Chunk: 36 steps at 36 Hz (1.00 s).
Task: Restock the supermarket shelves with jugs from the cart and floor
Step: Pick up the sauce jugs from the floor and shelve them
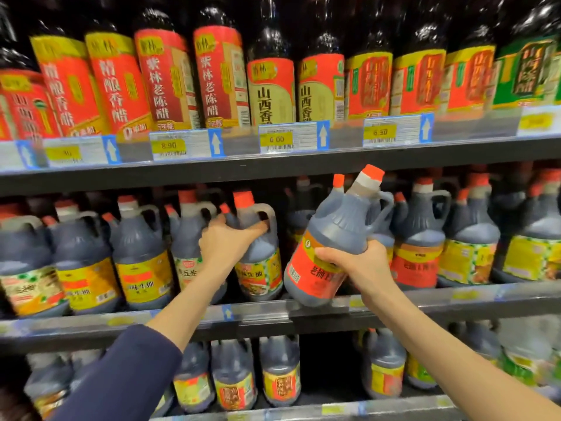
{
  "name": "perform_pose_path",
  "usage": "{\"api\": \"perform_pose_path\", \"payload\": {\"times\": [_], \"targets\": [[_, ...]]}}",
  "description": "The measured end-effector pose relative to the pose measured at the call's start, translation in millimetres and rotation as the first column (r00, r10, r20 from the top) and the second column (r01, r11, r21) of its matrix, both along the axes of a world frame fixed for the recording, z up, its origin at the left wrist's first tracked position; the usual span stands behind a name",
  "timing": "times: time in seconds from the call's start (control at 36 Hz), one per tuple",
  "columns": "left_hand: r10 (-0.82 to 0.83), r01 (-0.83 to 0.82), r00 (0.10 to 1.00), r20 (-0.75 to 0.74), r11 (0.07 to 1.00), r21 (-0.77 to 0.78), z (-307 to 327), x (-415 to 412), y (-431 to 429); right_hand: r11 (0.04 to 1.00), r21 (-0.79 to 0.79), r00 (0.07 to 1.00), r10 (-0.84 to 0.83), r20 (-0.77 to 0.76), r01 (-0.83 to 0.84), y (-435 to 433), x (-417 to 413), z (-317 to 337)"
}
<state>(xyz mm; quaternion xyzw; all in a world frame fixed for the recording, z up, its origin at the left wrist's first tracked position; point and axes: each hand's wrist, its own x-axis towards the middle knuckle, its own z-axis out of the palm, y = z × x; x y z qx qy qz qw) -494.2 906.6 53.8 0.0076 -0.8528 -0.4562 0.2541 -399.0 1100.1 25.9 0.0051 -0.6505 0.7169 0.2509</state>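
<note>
Left grip [224, 244]: clenched on the yellow-label jug [261, 249]. The fingers hook into its handle opening and the palm lies against its left shoulder.
Yellow-label jug: upright on the middle shelf [188, 322], in the front row, orange cap up. It is touching the neighbouring jug on its left.
Right grip [359, 264]: grasping the red-label jug [332, 221] round its mid-body. The thumb lies across the top edge of the label and the fingers wrap behind.
Red-label jug: tilted, with the orange cap leaning up and to the right and the handle facing right. Its upper body stands above the right grip and its base hangs below and left of it.
Red-label jug, position: at the front lip of the middle shelf, in the gap between the yellow-label jug and the red-label jugs [417, 262] standing to the right. Whether the base touches the lip cannot be told.
Spacing: the two grips are apart, one on each jug.
Left arm: dark blue sleeve [121, 375] pushed up to mid-forearm.
Upper shelf [303, 165]: tall dark bottles [220, 77] with red and yellow labels, and price tags [276, 138] along the edge.
Lower shelf: more dark jugs [280, 373], upright.
</note>
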Motion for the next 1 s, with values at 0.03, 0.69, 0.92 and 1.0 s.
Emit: {"api": "perform_pose_path", "payload": {"times": [0.03, 0.69, 0.92, 1.0], "targets": [[-0.004, 0.004, 1.000, 0.013, 1.000, -0.011, 0, -3, 2, 1.000, 0.016, 1.000, -0.002, 0.001, 0.002, 1, -1, -1], [-0.365, 0.363, 0.931, 0.013, 0.929, 0.074, -59, 1, -8, 0.991, 0.132, 0.999, -0.036, -0.021, 0.038, -4, -15, -9], [-0.215, 0.220, 0.971, -0.101, 0.975, 0.041, -63, 7, 0, 0.990, 0.125, 0.998, -0.066, -0.011, 0.067, -7, -13, -8], [-0.133, 0.136, 0.982, -0.133, 0.991, 0.017, -65, 13, 2, 0.990, 0.114, 0.997, -0.077, -0.006, 0.078, -8, -12, -7]]}}
